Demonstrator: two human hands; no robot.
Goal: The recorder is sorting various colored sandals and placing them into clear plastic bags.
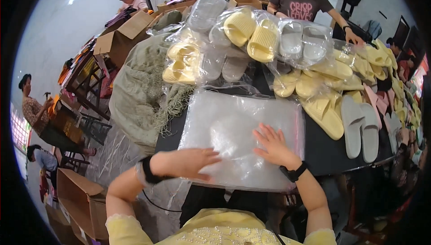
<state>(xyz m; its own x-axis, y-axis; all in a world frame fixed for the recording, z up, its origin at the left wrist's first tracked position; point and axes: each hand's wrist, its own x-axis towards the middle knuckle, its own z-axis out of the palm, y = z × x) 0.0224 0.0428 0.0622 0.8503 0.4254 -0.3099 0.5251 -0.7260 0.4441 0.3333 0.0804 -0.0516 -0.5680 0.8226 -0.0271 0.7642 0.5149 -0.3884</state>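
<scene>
A stack of clear plastic bags lies on the black table in front of me, a pink strip along its right side. Over its lower left part is my left hand, fingers stretched out and holding nothing. My right hand rests on the bags' right half with its fingers spread. Beyond the stack, yellow slippers and grey slippers are heaped in clear bags. Right of the stack lie an unbagged yellow slipper and a pair of grey slippers.
A green fringed cloth drapes over the table's left side. Open cardboard boxes stand behind it, and another box sits on the floor at lower left. Across the table, a person reaches toward the slippers. Other people are at the left.
</scene>
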